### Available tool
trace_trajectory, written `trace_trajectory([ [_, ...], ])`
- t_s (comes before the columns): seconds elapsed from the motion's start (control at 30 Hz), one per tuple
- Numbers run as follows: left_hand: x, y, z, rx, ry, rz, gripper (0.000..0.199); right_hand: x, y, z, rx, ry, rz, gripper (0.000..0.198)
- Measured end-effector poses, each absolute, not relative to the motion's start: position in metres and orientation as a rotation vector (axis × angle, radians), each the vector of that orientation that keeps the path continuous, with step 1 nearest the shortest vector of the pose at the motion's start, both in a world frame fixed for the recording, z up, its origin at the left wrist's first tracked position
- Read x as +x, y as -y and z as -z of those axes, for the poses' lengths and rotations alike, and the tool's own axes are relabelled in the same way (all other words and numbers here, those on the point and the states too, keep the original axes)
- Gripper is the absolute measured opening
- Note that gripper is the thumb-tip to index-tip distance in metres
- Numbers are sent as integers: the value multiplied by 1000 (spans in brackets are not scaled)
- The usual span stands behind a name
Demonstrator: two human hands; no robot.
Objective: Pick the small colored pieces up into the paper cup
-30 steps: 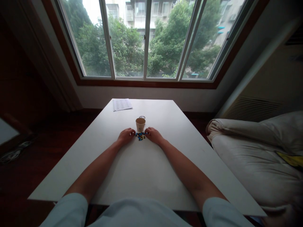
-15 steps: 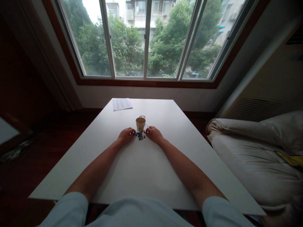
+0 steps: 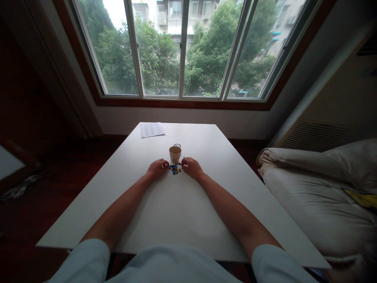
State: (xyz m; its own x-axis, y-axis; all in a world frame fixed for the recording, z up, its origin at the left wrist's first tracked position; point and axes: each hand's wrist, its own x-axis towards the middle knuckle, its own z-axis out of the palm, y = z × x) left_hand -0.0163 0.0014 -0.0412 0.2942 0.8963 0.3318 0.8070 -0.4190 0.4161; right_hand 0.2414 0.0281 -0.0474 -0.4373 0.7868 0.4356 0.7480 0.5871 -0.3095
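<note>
A small pile of tiny blue, yellow and dark pieces [image 3: 174,169] lies on the white table in front of a paper cup [image 3: 175,156], which stands upright. On the pile's left side, my left hand [image 3: 158,169] rests with curled fingers, thumb and index close together at the nearest pieces. My right hand [image 3: 192,168] is at the right side of the pile and the cup, its fingers likewise bent into a pinch. Whatever sits between the fingertips of either hand is too small to make out. Just behind the cup lies a thin dark loop [image 3: 177,145].
Printed paper sheets [image 3: 152,129] lie at the table's far left corner. The white table [image 3: 179,212] stretches from my body toward a window [image 3: 182,51]. A sofa with a pale cover [image 3: 312,196] stands to the right, and cables [image 3: 19,190] lie on the floor at left.
The fingertips of my right hand have shifted very slightly. My left hand, the cup and the pile look the same.
</note>
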Motion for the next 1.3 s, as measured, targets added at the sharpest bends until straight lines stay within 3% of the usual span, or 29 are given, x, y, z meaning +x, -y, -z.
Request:
trace_trajectory([
  [0.67, -19, -2, 40, 2295, -1708, -786, 27, 241, -20, 34, -1045, 2188, -81, 32],
  [0.93, -23, -2, 38, 2436, -1566, -668, 14, 231, -7, 17, -986, 2066, 21, 37],
  [1.3, -21, -6, 45, 2394, -1572, -728, 13, 226, -1, 9, -1001, 2005, 62, 45],
])
